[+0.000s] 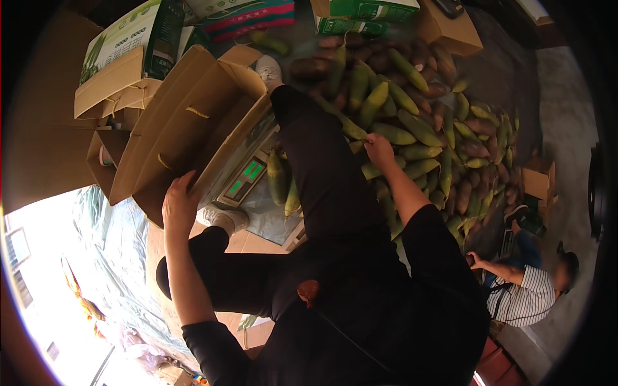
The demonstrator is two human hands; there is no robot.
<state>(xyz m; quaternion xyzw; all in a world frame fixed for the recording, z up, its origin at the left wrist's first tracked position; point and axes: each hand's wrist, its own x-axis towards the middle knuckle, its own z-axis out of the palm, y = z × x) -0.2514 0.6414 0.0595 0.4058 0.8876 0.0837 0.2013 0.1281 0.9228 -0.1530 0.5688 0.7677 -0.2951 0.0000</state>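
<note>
My left hand (179, 202) is closed over the near edge of an open cardboard box (215, 96) with yellow cord handles. The box stands tilted on or against a scale with a lit green display (246, 179); where it rests is partly hidden. On the right, my right hand (380, 152) pinches the tip of a long green radish (349, 127) at the edge of a big pile. Several more green radishes (405, 132) lie around it, mixed with brownish-purple ones (475, 149). A few green radishes (277, 180) sit beside the scale, next to my leg.
Printed green-and-white cartons (122, 42) stand at the far left, with green boxes (373, 9) at the back. A brown carton (449, 29) is beyond the pile. At the right, a person in a striped shirt (524, 296) sits nearby. Clear plastic sheeting (109, 238) covers the left side.
</note>
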